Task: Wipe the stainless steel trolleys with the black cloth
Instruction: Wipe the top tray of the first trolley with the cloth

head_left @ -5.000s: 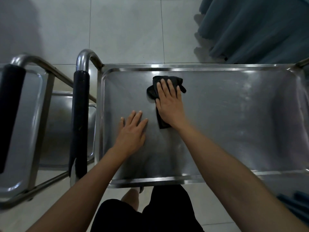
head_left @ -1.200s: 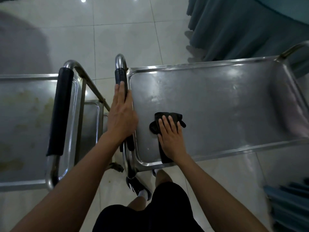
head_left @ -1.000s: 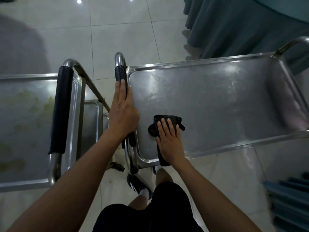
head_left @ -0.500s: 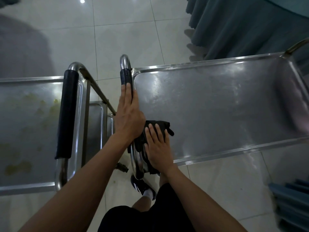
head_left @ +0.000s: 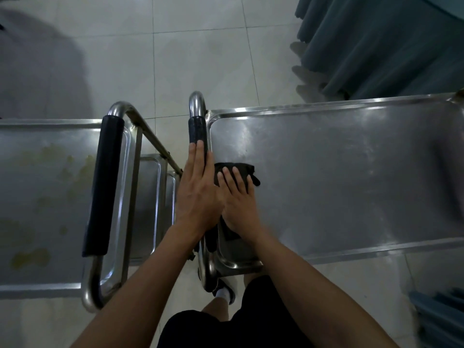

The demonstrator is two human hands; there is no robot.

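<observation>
Steel trolley (head_left: 351, 187) | right hand (head_left: 238, 199) flat on black cloth (head_left: 234, 169) | left hand (head_left: 197, 194) flat on handle (head_left: 197, 130)

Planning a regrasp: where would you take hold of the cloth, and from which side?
Hedged: pinch the cloth at its far right corner, coming from above on the right. That bunched corner sticks out past the right hand; the left hand blocks the other side.
</observation>
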